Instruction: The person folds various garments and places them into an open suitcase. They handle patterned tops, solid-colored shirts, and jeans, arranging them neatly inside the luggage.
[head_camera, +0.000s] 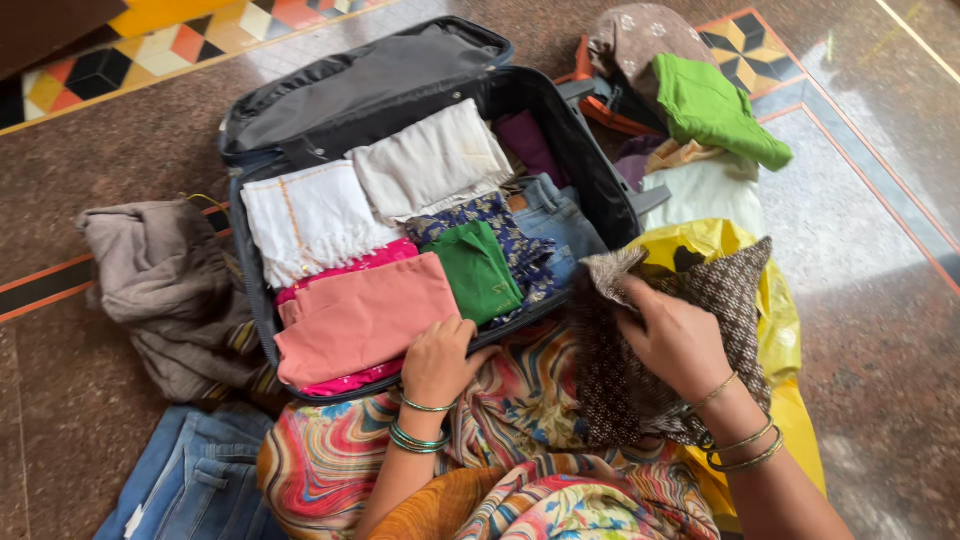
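An open dark suitcase (590, 165) lies on the floor, filled with folded clothes. My left hand (437, 360) rests on the near edge of a folded pink garment (365, 315) inside it, fingers curled on the cloth. My right hand (675, 335) grips a brown patterned cloth (730, 290) over my lap, to the right of the case. Also packed are two white folded pieces (312, 215), a green one (478, 270), a blue floral one (510, 235) and jeans (555, 215). My colourful swirled garment (520, 400) covers my knees.
A grey-brown garment (160, 275) lies heaped left of the case, and blue jeans (190, 475) lie at the lower left. A yellow bag (780, 320) sits under the brown cloth. Behind the case are a green garment (715, 105), a pale one (705, 190) and a printed brown one (645, 35).
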